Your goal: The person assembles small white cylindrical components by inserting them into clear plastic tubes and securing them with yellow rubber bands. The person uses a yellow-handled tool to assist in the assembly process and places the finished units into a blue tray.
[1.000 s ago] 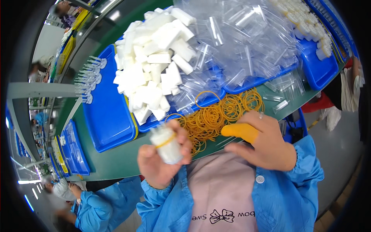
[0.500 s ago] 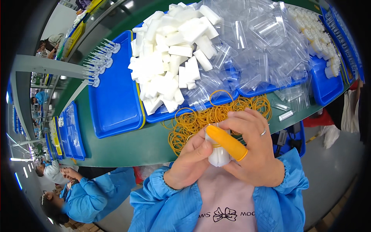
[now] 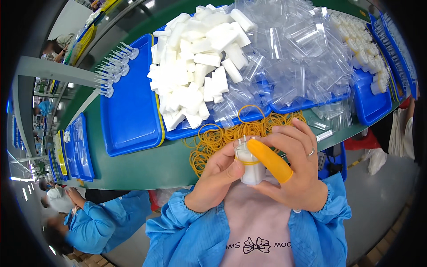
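In front of my chest I hold a small upright cylinder, white inside a clear plastic wrap, with a yellow rubber band around its upper part. My left hand is closed on its left side, the thumb pressing near the band. My right hand grips it from the right, thumb low by the base. An orange finger cot covers my right index finger, whose tip touches the upper rim. Thin prongs stick up from the cylinder's top. Just beyond lies a heap of yellow rubber bands.
Blue trays hold white foam blocks and clear plastic sheets. At left, a blue tray bears white stemmed parts. Banded white pieces fill a right-hand tray. Another person in blue sits to the left.
My right index finger has swung off the cylinder's front toward its upper right rim, uncovering the band and top prongs. Both hands still hold the cylinder.
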`<state>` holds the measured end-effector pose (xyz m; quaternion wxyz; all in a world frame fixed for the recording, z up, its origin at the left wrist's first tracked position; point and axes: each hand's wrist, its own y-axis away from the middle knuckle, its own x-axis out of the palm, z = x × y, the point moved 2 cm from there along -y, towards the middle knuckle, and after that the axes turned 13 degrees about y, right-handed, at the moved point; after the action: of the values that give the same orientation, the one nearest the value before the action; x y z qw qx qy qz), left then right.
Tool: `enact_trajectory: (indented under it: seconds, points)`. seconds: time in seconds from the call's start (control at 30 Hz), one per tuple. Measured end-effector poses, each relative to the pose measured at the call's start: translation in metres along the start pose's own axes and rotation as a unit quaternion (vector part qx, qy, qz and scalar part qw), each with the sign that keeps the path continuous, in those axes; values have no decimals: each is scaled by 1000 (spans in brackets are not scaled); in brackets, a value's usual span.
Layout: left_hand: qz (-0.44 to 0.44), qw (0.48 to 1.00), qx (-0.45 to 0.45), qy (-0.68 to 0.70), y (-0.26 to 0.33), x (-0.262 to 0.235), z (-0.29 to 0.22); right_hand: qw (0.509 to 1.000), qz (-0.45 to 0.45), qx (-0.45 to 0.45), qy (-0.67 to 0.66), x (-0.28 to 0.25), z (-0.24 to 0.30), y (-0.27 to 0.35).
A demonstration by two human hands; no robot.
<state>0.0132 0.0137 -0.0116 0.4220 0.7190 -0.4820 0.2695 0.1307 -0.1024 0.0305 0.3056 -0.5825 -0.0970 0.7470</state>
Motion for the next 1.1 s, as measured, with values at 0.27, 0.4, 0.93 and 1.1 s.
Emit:
enact_trajectory:
  seconds: [0.27,0.4,0.93,1.1]
  points:
    - [24,999,12,38,-6,-2,5,999,25,-14,-15,2,-1,2]
    - [4,997,-3,81,-4,-2,4,994,56,6,-89,-6,-5,-6]
    - [22,999,-29,38,-7,4,-2,991,85,20,-104,-8,-14,-5]
    - [38,995,35,-89,-7,5,0,999,51,-1,-4,-5,-5,0]
